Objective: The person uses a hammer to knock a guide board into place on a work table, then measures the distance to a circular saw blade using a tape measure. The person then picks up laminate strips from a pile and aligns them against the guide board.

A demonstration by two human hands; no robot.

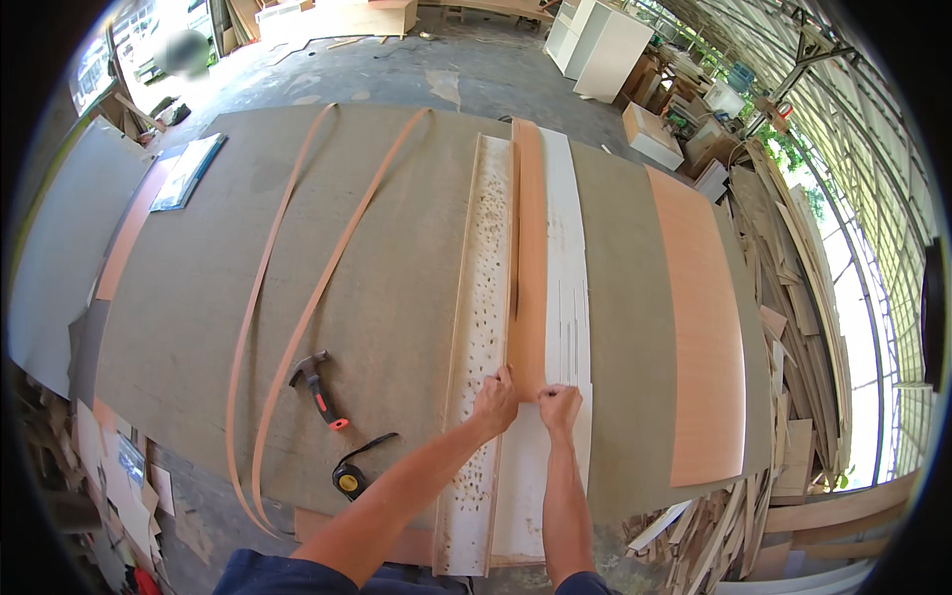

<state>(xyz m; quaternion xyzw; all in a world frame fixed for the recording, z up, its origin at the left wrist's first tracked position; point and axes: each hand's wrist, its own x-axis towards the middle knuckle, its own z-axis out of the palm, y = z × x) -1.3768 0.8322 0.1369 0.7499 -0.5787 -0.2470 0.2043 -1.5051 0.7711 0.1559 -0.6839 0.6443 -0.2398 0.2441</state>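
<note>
A long orange wood-grain veneer sheet [532, 268] lies lengthwise over a white board [563, 228], beside a channel-shaped white board with glue-like brown spots [486, 248]. My left hand [496, 399] is closed at the left corner of the sheet's near end, close to the channel's raised edge. At the right corner, my right hand [560, 408] is closed with its fingers pinched on the sheet. The fingertips of both hands are partly hidden. Left of my forearms lie a claw hammer [319, 393] with a black and red handle and a black tape measure [349, 480].
Two long thin orange edging strips [288, 347] curve across the grey-brown worktable [397, 268]. A wider orange veneer sheet [699, 327] rests on its right side, and a plastic-wrapped pack [188, 171] at its far left. Scrap timber [803, 307] is piled along the right, with a white cabinet [600, 45] behind.
</note>
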